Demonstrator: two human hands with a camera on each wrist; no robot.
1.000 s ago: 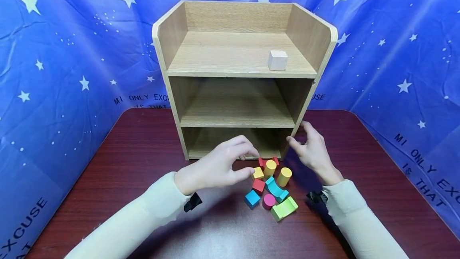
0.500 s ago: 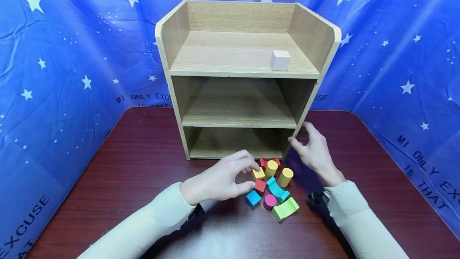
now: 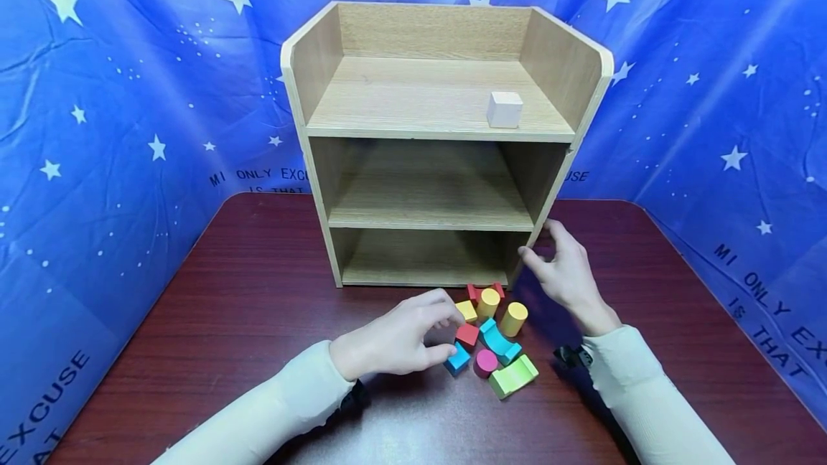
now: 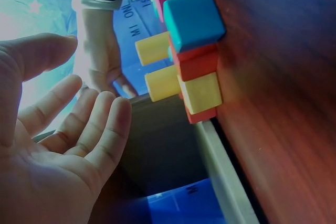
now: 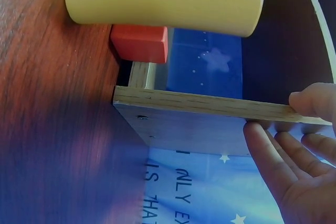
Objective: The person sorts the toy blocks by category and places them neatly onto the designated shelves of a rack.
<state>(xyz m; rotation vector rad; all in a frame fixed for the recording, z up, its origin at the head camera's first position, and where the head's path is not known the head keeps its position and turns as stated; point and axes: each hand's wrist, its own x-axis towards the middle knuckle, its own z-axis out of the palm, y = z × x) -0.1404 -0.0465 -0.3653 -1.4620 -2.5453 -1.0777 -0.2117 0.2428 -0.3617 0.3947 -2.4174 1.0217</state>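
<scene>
My left hand (image 3: 403, 334) hovers just left of the loose wooden blocks, fingers loosely bent with nothing between them. Its thumb overlaps the blue cube (image 3: 459, 361) in the head view, but the left wrist view shows the hand apart from the blue cube (image 4: 194, 20). Near it lie a red cube (image 3: 467, 336) and a yellow cube (image 3: 466, 311). On the right, my right hand (image 3: 568, 278) holds the side panel of the wooden shelf (image 3: 420, 224); in the right wrist view the thumb lies on one side of the panel (image 5: 210, 104) and the fingers on the other.
Two yellow cylinders (image 3: 514, 319), a teal curved block (image 3: 499, 343), a magenta cylinder (image 3: 485, 363), a green curved block (image 3: 513, 377) and a red block (image 3: 496, 290) lie close together before the shelf. A white cube (image 3: 505, 110) stands on the top level.
My left hand has come down toward the front of the table, from beside the yellow cube to beside the blue cube. The right hand stays at the shelf's side; the blocks have not moved.
</scene>
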